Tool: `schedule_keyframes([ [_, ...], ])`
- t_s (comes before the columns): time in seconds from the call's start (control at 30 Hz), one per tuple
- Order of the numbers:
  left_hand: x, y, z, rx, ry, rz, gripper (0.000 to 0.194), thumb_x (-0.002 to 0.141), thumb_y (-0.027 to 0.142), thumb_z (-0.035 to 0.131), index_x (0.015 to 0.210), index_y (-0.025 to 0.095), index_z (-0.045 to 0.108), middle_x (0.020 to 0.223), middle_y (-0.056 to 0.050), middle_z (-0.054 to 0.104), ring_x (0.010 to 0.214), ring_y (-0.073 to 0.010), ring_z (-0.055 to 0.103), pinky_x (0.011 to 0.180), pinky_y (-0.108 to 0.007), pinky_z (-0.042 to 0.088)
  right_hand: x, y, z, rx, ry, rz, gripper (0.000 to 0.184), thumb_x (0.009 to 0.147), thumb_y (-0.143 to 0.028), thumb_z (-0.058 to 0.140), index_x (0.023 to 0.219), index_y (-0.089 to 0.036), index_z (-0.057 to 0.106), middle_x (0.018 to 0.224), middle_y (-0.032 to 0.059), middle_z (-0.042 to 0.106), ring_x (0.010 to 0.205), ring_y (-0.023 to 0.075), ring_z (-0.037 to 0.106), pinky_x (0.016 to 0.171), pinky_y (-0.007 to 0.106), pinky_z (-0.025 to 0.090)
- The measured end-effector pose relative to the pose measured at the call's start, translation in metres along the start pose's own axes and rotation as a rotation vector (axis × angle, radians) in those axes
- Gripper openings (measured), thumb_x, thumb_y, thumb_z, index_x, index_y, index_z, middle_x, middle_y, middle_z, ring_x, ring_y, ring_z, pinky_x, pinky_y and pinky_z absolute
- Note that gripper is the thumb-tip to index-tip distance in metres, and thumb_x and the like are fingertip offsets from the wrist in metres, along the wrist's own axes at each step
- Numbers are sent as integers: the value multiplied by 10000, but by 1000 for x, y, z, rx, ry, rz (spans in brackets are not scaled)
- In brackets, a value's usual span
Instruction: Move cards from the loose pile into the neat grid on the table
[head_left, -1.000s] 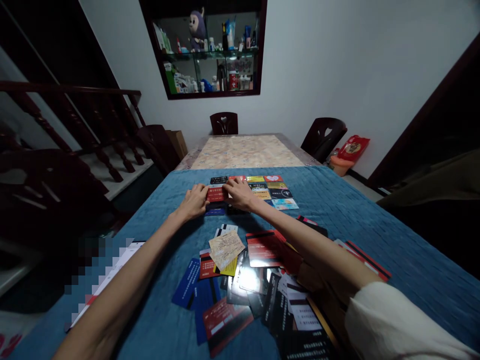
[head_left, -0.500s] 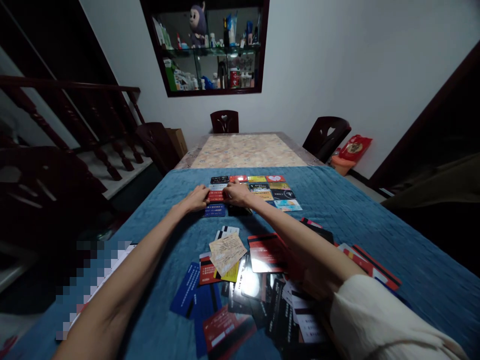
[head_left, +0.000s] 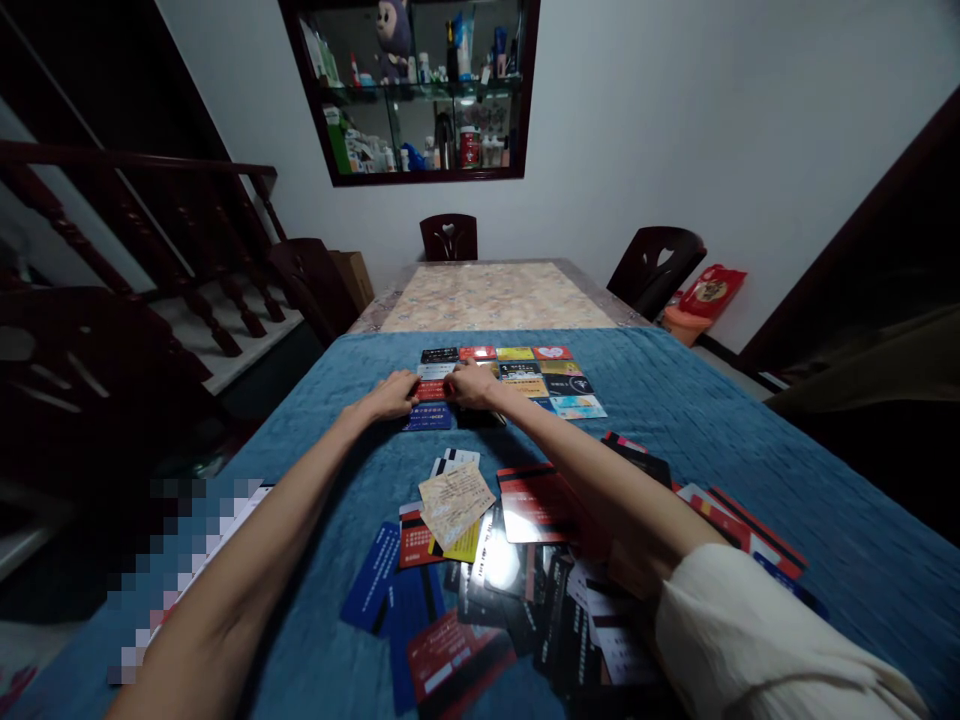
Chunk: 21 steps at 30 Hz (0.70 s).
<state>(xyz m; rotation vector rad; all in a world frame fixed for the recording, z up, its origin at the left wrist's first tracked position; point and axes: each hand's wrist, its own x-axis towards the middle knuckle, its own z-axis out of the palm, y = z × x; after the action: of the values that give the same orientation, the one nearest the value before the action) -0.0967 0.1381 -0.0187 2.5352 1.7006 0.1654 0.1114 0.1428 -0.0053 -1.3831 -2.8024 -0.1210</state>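
Note:
A red card (head_left: 430,390) lies on the blue cloth, in the left column of a grid of cards laid edge to edge. At its left edge are the fingertips of my left hand (head_left: 391,394), bent and close together. My right hand (head_left: 472,385) holds the opposite edge with curled fingers and covers part of the neighbouring cards. Just below the red card is a blue card (head_left: 428,417), with a dark card (head_left: 480,419) beside it, partly under my right hand. Farther right in the grid are a black card (head_left: 568,386) and a light blue card (head_left: 579,407).
Closer to me lies a loose, overlapping heap of cards, including a beige paper ticket (head_left: 456,502), a red card (head_left: 536,500) and blue cards (head_left: 373,578). My right forearm passes over the heap. Chairs (head_left: 656,265) stand around the table (head_left: 480,295).
The camera view has tilted very slightly. Both hands stay at the red card's edges, and the cards keep their places.

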Motion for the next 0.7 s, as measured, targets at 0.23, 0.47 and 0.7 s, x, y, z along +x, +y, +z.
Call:
schedule_keyframes([
  [0.23,2,2,-3,4,2,1,356,747,262,615,1093,189,655,1126,-95,671,1094,-259,594,956,-342,483,0,1,3,-7,2,-7,308,880,-360,579,1136,-223,683,1217,124,646,1170,321,519,853,358,461],
  [0.47,3,5,-4,20,-10,-12,356,734,253,621,1084,208,672,1098,-78,693,1066,-251,619,940,-330,495,-2,0,1,-19,0,-29,313,888,-362,560,1140,-219,678,1253,120,631,1196,321,501,885,377,453],
  [0.7,-2,8,-5,26,-8,-20,349,766,275,582,1098,209,667,1137,-86,684,1108,-266,603,967,-353,483,-4,0,-2,-15,5,-13,325,883,-377,556,1147,-231,677,1243,112,646,1190,328,507,861,371,463],
])
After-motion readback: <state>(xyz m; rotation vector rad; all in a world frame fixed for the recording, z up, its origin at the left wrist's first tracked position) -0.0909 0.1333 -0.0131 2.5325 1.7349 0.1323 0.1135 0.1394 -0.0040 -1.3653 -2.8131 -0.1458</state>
